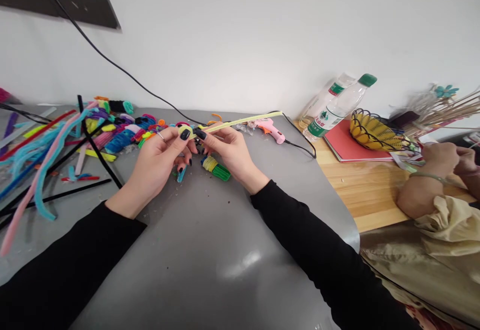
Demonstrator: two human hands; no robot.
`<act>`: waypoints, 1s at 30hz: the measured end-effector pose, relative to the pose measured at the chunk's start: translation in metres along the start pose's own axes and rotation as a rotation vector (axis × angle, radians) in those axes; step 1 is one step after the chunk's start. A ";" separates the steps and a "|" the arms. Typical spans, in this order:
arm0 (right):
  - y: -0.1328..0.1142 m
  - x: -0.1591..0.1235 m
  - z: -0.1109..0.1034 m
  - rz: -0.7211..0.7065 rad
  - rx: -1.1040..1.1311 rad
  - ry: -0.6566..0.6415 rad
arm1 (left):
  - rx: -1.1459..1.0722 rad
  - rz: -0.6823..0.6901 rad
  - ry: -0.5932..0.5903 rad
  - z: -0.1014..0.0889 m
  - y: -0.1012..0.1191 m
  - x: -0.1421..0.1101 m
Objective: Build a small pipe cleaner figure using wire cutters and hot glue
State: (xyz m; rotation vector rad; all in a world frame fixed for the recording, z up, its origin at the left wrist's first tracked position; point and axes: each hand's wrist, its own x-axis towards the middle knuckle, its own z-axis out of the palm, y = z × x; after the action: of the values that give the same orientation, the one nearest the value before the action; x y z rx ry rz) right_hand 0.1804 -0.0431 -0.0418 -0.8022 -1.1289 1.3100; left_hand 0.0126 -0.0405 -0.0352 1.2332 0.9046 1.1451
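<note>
Yellow pipe cleaners [245, 119] stretch to the right from between my two hands, above the grey table. My left hand [159, 157] is closed, thumb and fingers pinching their yellow end, which looks bent or coiled. Close beside it, my right hand [228, 152] pinches the same pipe cleaners, its thumb near the left thumb. Something dark shows between the fingertips, too small to make out. Just below my right hand lies a small bundle of green pipe cleaners [220, 170] with a yellow band. A short blue piece [181, 174] sits under the left fingers.
Loose pipe cleaners [45, 162] and coloured bundles [123, 137] cover the table's left and back. Behind my right hand is a pink glue gun [273, 131] with a black cord. Rightward stand bottles [330, 112], a yellow basket [377, 132] and a co-worker's hands [444, 162].
</note>
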 end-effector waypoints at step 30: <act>0.003 0.001 -0.003 -0.058 -0.077 -0.001 | -0.074 0.000 0.131 0.000 0.003 0.002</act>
State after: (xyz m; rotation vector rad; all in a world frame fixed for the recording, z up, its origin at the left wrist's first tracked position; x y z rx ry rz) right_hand 0.1822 -0.0408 -0.0454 -0.8191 -1.2006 1.2246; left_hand 0.0130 -0.0388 -0.0317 1.1080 0.9507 1.2599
